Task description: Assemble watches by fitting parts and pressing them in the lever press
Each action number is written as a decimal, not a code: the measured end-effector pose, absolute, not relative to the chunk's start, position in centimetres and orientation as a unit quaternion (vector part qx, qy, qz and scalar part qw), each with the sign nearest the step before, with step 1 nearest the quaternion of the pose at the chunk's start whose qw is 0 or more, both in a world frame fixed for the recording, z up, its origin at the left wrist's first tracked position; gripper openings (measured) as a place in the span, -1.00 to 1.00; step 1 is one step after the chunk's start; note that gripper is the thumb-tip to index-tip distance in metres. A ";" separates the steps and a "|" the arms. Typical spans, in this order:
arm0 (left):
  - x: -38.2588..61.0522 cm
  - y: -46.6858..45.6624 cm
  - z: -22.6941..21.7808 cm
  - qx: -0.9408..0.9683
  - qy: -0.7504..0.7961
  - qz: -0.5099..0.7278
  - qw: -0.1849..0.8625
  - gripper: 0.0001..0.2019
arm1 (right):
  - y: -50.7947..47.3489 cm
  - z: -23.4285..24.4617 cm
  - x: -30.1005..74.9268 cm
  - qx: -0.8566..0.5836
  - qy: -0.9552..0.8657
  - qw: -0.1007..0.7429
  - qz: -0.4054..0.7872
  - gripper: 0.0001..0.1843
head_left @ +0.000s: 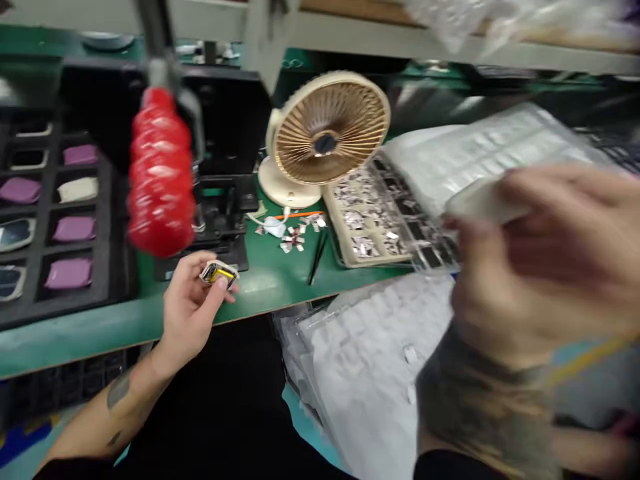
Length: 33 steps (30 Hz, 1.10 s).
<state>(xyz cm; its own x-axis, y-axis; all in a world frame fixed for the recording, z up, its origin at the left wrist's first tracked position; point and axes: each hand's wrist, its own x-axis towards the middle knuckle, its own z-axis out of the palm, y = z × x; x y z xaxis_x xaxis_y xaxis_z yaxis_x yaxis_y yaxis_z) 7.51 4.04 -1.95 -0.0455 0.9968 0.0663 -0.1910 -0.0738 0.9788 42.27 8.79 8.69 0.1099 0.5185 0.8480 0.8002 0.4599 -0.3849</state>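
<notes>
My left hand (187, 310) holds a small smartwatch case (219, 273) between thumb and fingers, just over the front edge of the green bench. Its inside faces up and shows a yellow part. On the right, close to the camera and smeared by motion, my right hand (555, 267) pinches a pale, flat, rounded piece (477, 202) whose kind I cannot make out. Behind that hand lies a stack of clear plastic trays (480, 153). A press with a red ribbed handle (161, 177) stands beyond my left hand.
At left, a black foam tray (113, 267) holds purple, white and dark watch-sized pieces. A cream fan (330, 133) stands mid-bench near a parts box (340, 233) of small silvery pieces. Dark tweezers (317, 257) lie beside it. White plastic bags (370, 347) hang below the edge.
</notes>
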 end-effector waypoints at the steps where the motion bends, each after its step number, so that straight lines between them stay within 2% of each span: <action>1: 7.5 4.1 -1.9 0.444 0.434 0.580 0.528 -0.66 | 7.8 7.2 39.4 -0.462 -0.701 0.537 -0.085 -0.42; 4: 7.5 4.2 -1.8 0.408 0.432 0.579 0.558 -0.65 | 6.1 3.6 32.2 -0.400 -0.766 0.500 0.056 -0.28; 7: 7.4 4.1 -1.8 0.389 0.424 0.569 0.588 -0.60 | 6.1 1.3 28.1 -0.358 -0.786 0.488 0.129 -0.26; 14: 6.7 4.0 -2.2 0.421 0.371 0.566 0.604 -0.52 | 7.2 -0.4 25.8 -0.335 -0.787 0.482 0.190 -0.38; 19: 6.7 4.0 -2.5 0.412 0.395 0.563 0.598 -0.62 | 6.8 -1.4 25.2 -0.326 -0.800 0.460 0.206 -0.39; 22: 6.7 4.1 -2.4 0.414 0.390 0.568 0.595 -0.65 | 6.5 -1.6 25.4 -0.363 -0.763 0.479 0.238 -0.36; 24: 6.7 4.0 -2.2 0.426 0.372 0.571 0.595 -0.62 | 6.5 -1.6 25.7 -0.390 -0.735 0.482 0.274 -0.43; 28: 6.5 3.8 -1.9 0.459 0.375 0.554 0.585 -0.68 | 6.9 -1.2 25.9 -0.383 -0.720 0.470 0.337 -0.83; 30: 6.3 3.5 -2.1 0.491 0.389 0.542 0.560 -0.71 | 6.8 -1.1 25.7 -0.380 -0.709 0.482 0.346 -0.89; 33: 6.0 2.9 -2.7 0.565 0.407 0.546 0.466 -0.76 | 6.2 -0.9 25.3 -0.370 -0.710 0.491 0.342 -0.89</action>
<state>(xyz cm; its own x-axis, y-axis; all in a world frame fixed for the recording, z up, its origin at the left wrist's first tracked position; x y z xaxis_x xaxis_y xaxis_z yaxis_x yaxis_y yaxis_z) 5.95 2.91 -2.74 0.0710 0.9688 0.2376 -0.0485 -0.2345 0.9709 25.31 6.16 -0.88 -0.2437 0.8619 0.4447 0.1894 0.4920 -0.8497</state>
